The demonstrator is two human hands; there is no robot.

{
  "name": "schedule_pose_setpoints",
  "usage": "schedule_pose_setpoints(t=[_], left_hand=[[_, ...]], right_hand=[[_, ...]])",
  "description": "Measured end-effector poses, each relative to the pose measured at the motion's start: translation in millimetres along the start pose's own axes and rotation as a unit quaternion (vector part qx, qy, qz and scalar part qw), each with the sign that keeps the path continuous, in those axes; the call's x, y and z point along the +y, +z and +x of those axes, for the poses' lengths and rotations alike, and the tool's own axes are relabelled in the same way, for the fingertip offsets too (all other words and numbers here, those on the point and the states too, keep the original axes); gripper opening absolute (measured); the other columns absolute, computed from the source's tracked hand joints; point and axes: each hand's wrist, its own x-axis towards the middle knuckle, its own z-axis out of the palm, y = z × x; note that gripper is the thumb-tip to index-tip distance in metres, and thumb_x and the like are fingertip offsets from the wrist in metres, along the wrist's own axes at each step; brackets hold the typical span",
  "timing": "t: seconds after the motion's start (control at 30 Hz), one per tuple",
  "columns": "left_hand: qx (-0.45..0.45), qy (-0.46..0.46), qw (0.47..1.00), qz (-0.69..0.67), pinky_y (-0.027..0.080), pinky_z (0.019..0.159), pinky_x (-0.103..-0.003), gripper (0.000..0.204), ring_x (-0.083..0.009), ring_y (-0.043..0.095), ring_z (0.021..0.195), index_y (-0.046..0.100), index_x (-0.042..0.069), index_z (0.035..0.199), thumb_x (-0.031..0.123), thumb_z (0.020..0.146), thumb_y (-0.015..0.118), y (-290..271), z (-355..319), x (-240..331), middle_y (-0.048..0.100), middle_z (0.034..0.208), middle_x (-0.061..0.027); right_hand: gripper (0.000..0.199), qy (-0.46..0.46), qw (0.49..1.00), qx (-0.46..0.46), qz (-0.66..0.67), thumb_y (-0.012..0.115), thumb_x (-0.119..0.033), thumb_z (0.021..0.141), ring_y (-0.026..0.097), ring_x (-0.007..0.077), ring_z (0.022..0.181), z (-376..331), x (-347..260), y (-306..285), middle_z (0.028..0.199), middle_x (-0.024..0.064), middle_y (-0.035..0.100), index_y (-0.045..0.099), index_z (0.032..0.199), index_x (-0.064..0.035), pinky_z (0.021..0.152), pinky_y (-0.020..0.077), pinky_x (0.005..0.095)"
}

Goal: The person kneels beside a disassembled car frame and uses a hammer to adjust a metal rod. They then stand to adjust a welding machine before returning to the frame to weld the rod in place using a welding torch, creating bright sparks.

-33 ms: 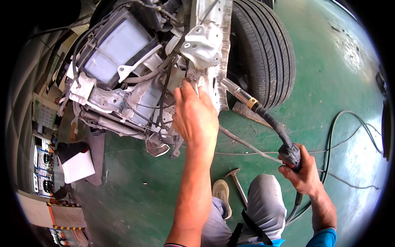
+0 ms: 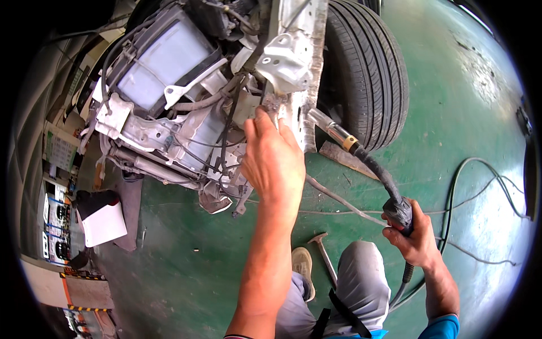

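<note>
My right hand (image 2: 416,234) is wrapped round the black handle of a welding torch (image 2: 370,164). The torch's metal nozzle points up and left, and its tip is close to the edge of a bare metal frame rail (image 2: 293,107). My left hand (image 2: 274,164) reaches up to the same rail, with its fingers curled in at the surface beside a rough, burnt patch. What lies between those fingertips is too small to make out. Just above them, a silver bracket (image 2: 285,62) with holes sits on the rail.
A car tyre (image 2: 370,79) stands right of the rail. To the left are exposed front-end parts with a radiator-like panel (image 2: 169,62), wires and bent metal. On the green floor lie a hammer (image 2: 326,257), a metal strip (image 2: 347,160) and looping cables (image 2: 449,209).
The car parts and my left hand sit slightly farther right and lower in the view. Both hands keep the same grip, and the torch tip stays by the rail.
</note>
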Motion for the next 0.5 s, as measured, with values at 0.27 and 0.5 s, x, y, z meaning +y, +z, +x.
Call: schedule_pose_setpoints(t=[0.27, 0.5], left_hand=[[-0.057, -0.071, 0.995, -0.049, 0.050, 0.082, -0.053, 0.039, -0.0425, 0.063, 0.100, 0.056, -0.002, 0.127, 0.021, 0.096, 0.058, -13, 3, 7, 0.061, 0.114, -0.0209], [0.011, -0.003, 1.000, -0.023, 0.054, 0.059, -0.047, 0.039, -0.0358, 0.068, 0.076, 0.052, -0.002, 0.123, 0.018, 0.092, 0.064, -3, 1, -5, 0.060, 0.100, -0.0166]], right_hand=[[0.047, -0.025, 1.000, 0.012, 0.015, 0.076, -0.015, 0.078, 0.060, 0.0155, 0.082, 11, 0, 10, 0.094, 0.0090, 0.066, 0.053, 0.115, 0.0025, 0.077, 0.0506, 0.0305], [0.043, 0.020, 0.999, 0.014, 0.048, 0.073, -0.011, 0.078, 0.059, 0.0145, 0.081, 16, -4, 16, 0.094, 0.0084, 0.065, 0.052, 0.112, 0.0023, 0.077, 0.0502, 0.0302]])
